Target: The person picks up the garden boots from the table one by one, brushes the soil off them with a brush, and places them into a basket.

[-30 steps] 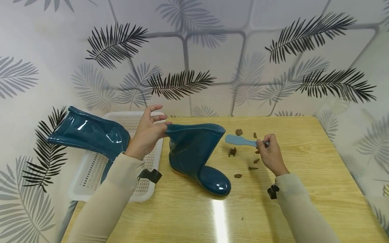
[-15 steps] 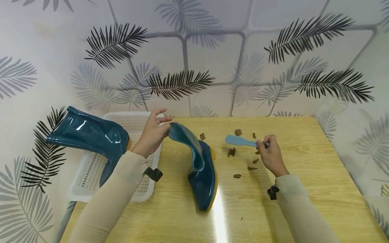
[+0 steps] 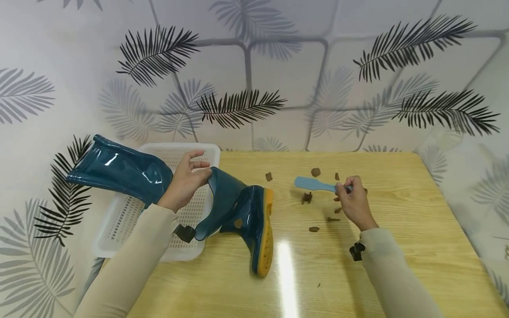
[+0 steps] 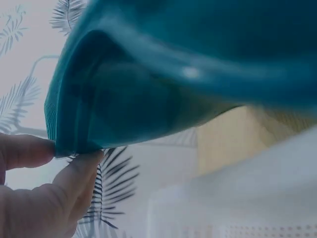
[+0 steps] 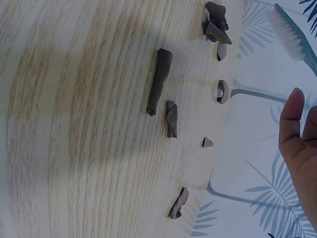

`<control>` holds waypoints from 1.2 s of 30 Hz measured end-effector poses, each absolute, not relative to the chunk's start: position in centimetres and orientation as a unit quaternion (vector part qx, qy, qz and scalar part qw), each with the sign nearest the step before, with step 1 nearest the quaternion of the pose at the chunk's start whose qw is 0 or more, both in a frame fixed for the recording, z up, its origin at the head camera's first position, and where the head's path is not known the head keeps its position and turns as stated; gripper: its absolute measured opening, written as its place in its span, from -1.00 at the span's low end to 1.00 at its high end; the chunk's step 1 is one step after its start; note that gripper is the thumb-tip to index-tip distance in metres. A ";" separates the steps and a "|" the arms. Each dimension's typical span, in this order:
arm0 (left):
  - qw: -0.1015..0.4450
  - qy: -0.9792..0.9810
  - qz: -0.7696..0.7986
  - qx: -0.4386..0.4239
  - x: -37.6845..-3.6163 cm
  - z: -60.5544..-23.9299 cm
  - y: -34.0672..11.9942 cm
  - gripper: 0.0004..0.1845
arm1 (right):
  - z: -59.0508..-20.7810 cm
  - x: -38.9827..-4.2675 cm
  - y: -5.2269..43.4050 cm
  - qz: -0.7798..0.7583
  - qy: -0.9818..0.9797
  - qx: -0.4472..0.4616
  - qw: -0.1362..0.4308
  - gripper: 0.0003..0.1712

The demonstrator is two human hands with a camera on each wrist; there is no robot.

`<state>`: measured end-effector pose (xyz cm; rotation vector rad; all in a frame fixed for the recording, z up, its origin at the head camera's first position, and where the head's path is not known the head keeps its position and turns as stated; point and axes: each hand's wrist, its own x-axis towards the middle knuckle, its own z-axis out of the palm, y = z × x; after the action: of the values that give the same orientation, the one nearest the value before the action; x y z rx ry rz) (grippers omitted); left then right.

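My left hand [image 3: 186,180] pinches the top rim of a dark teal rubber boot [image 3: 247,207] between thumb and fingers. In the left wrist view, the boot's opening [image 4: 129,99] hangs from that pinch. The boot lies on its side over the table, its yellow sole [image 3: 265,234] facing right and toe toward me. A brown clump [image 3: 238,223] sticks to its shaft. To the right, my right hand [image 3: 355,202] grips the handle of a light blue brush [image 3: 312,183] above the table. White bristles [image 5: 290,37] show in the right wrist view.
Left of my left hand, a second teal boot [image 3: 123,170] lies across a white perforated basket [image 3: 113,229], its shaft sticking out past the rim. Several dried brown mud pieces [image 3: 314,229] are scattered on the wooden table [image 3: 338,278] around the brush.
My left hand has turned the boot: its toe swung from right to near me, its opening now faces left, and the sole and clump show. The right hand with the brush has stayed put.
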<state>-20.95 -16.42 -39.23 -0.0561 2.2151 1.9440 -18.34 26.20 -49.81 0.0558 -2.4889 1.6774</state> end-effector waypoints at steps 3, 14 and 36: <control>0.123 0.757 0.641 -0.029 -20.6 -39.6 -17.2 -0.32 | -49.9 -18.2 26.0 0.559 -0.826 0.021 0.065 -0.79; 0.149 0.784 0.602 -0.030 -17.9 -40.4 -18.6 -0.08 | -49.9 -18.1 25.6 0.560 -0.827 0.036 0.045 -0.78; 0.035 0.650 0.755 0.076 -17.7 -39.9 -14.1 -0.04 | -47.1 -18.3 23.0 0.644 -0.756 0.119 0.004 -0.77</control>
<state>-17.72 -14.10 -39.86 0.2335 1.9975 2.3213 -18.26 23.01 -47.05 0.3733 -2.3677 2.0170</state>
